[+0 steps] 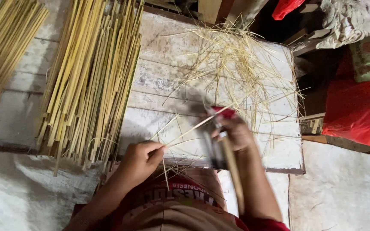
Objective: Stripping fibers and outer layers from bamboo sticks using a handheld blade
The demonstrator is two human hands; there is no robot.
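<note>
White board point(275, 149): two strip bundles point(91, 77); left hand point(140, 160) pinches one strip point(193, 126), right hand point(236, 132) clenches knife point(230, 167).

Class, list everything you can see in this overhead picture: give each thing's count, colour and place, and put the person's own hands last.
Bamboo strips: two bundles, yellow-green, left of the board.
Wooden board: one, whitish, centre.
Thin shavings: a loose heap, pale straw, on the board's far part.
Plastic bags: two, red, right and top edge.
White sacking: pale, lower right and lower left.
Thin strip: one, pale, spanning both hands.
Knife: one, dark blade, wooden handle, blurred.
Left hand: pinching the thin strip.
Right hand: gripping the knife.
</note>
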